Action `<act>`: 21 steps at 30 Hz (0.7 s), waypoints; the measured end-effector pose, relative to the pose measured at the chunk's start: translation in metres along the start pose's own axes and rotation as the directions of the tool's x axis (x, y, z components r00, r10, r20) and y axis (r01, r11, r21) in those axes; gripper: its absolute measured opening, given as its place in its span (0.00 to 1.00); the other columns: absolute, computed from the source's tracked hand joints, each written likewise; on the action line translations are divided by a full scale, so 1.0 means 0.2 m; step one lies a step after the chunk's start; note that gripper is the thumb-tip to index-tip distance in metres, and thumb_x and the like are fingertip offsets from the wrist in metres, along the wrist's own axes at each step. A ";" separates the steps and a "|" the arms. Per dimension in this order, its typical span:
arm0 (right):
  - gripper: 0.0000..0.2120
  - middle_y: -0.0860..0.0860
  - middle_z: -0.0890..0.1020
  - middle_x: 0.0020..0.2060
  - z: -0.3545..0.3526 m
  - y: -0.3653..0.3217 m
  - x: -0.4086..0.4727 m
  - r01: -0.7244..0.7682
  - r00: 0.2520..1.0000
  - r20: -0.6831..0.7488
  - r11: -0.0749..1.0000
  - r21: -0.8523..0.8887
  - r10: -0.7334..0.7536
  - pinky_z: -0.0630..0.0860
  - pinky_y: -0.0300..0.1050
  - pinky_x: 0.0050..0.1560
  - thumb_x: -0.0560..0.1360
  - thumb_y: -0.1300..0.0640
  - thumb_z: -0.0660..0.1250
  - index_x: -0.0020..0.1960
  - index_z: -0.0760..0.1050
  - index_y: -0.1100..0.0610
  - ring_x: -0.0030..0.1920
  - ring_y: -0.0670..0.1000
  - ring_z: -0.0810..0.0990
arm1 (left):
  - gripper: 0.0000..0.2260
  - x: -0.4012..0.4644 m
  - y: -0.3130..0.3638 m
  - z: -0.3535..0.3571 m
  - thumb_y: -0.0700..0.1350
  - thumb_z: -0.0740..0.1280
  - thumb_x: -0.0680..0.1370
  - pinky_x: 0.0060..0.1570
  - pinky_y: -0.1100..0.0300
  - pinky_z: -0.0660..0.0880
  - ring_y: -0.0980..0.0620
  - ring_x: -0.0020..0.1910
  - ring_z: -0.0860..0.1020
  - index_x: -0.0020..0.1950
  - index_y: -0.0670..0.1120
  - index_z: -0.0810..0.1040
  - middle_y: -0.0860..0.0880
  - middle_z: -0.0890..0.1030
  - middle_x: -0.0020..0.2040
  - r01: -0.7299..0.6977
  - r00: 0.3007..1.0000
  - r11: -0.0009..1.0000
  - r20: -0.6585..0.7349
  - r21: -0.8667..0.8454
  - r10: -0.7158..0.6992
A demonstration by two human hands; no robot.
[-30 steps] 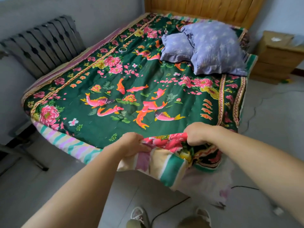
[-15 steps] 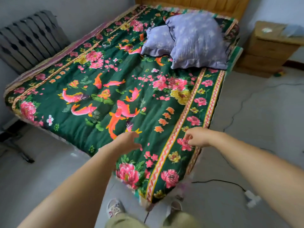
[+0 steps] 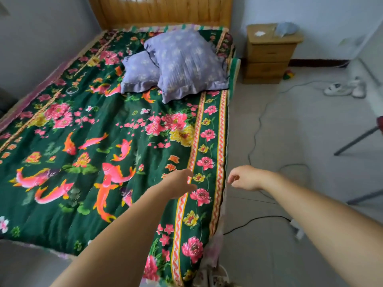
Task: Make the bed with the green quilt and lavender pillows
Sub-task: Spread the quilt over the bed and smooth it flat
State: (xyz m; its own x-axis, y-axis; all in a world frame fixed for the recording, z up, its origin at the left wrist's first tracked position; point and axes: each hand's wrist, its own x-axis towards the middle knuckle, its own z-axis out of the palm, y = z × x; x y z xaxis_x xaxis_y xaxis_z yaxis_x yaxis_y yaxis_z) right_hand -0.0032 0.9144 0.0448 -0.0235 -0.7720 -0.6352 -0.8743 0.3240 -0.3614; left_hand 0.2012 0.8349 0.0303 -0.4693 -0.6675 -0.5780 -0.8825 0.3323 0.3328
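Observation:
The green quilt, printed with pink flowers and orange fish, lies spread flat over the bed. Two lavender pillows sit near the wooden headboard: a large one leaning over a smaller one. My left hand hovers over the quilt's patterned right border, fingers relaxed, holding nothing. My right hand hangs just past the bed's right edge above the floor, fingers loosely curled and empty.
A wooden nightstand stands right of the headboard. Cables trail across the floor beside the bed. White shoes lie at the far right, and metal chair legs reach in from the right. A wall runs along the bed's left side.
Both hands have let go of the quilt's foot corner, which now lies flat. I have shifted right along the bed, and my right hand has moved off the quilt over the floor.

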 end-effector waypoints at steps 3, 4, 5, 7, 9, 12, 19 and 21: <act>0.14 0.53 0.76 0.62 -0.02 -0.01 0.04 -0.021 0.999 0.024 1.000 0.001 0.021 0.72 0.43 0.61 0.78 0.59 0.60 0.62 0.76 0.57 0.61 0.52 0.75 | 0.24 0.07 -0.01 0.00 0.53 0.66 0.77 0.59 0.54 0.73 0.46 0.62 0.75 0.71 0.50 0.67 0.46 0.74 0.66 -0.013 0.999 0.999 0.046 -0.030 0.014; 0.14 0.53 0.76 0.62 -0.02 -0.02 0.06 -0.027 0.999 0.034 1.000 -0.002 0.027 0.72 0.44 0.61 0.79 0.59 0.60 0.63 0.76 0.58 0.61 0.53 0.75 | 0.24 0.09 -0.02 0.00 0.53 0.66 0.77 0.60 0.54 0.73 0.46 0.61 0.75 0.71 0.50 0.67 0.46 0.74 0.66 -0.017 0.998 0.999 0.059 -0.036 0.019; 0.14 0.53 0.77 0.62 -0.04 -0.02 0.08 -0.021 1.000 0.021 1.000 -0.007 0.021 0.72 0.44 0.61 0.79 0.59 0.60 0.63 0.76 0.58 0.61 0.53 0.75 | 0.23 0.13 -0.03 -0.02 0.53 0.66 0.77 0.60 0.54 0.73 0.46 0.61 0.75 0.71 0.50 0.68 0.46 0.74 0.66 -0.012 0.998 0.999 0.054 -0.042 0.014; 0.14 0.53 0.77 0.62 -0.10 -0.02 0.15 -0.008 1.000 -0.005 1.000 0.009 0.008 0.72 0.44 0.61 0.79 0.59 0.60 0.62 0.76 0.57 0.61 0.52 0.75 | 0.22 0.21 -0.03 -0.07 0.52 0.65 0.78 0.58 0.56 0.72 0.47 0.61 0.75 0.71 0.48 0.68 0.47 0.75 0.65 0.016 0.999 0.999 0.030 -0.047 -0.015; 0.14 0.52 0.77 0.62 -0.16 0.00 0.20 0.006 1.000 -0.007 1.000 0.031 -0.006 0.72 0.45 0.61 0.79 0.60 0.60 0.62 0.75 0.57 0.61 0.52 0.75 | 0.21 0.29 -0.02 -0.10 0.51 0.63 0.79 0.58 0.58 0.71 0.47 0.62 0.74 0.70 0.47 0.69 0.47 0.74 0.66 0.051 0.998 0.998 0.035 -0.035 -0.050; 0.14 0.52 0.76 0.62 -0.24 0.05 0.30 0.037 0.999 0.002 0.998 0.052 -0.038 0.71 0.43 0.59 0.79 0.61 0.59 0.63 0.75 0.57 0.61 0.52 0.75 | 0.18 0.39 0.03 -0.14 0.49 0.63 0.79 0.59 0.59 0.69 0.47 0.64 0.73 0.68 0.46 0.72 0.46 0.74 0.66 0.079 0.995 0.995 0.065 -0.056 -0.075; 0.14 0.53 0.76 0.63 -0.58 0.34 0.64 0.138 0.988 0.069 0.990 0.015 -0.139 0.70 0.41 0.56 0.79 0.60 0.60 0.63 0.75 0.58 0.61 0.52 0.75 | 0.16 0.71 0.29 -0.24 0.49 0.62 0.80 0.57 0.58 0.71 0.48 0.60 0.75 0.67 0.48 0.73 0.48 0.75 0.65 0.182 0.983 0.979 -0.015 -0.096 -0.184; 0.14 0.53 0.77 0.62 -0.71 0.44 0.72 0.158 0.983 0.090 0.987 0.013 -0.159 0.71 0.41 0.59 0.79 0.59 0.60 0.63 0.76 0.58 0.61 0.52 0.75 | 0.13 0.79 0.41 -0.29 0.47 0.62 0.80 0.49 0.60 0.72 0.51 0.51 0.76 0.63 0.48 0.76 0.48 0.79 0.60 0.215 0.972 0.967 -0.068 -0.135 -0.225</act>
State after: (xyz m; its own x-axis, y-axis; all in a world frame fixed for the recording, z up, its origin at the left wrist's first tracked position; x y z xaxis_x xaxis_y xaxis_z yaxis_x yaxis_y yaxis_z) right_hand -0.1525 0.7542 0.0185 0.1591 -0.7615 -0.6283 -0.8607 0.2047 -0.4661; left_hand 0.0557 0.7182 0.0100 -0.2553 -0.7689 -0.5862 -0.9504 0.0883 0.2981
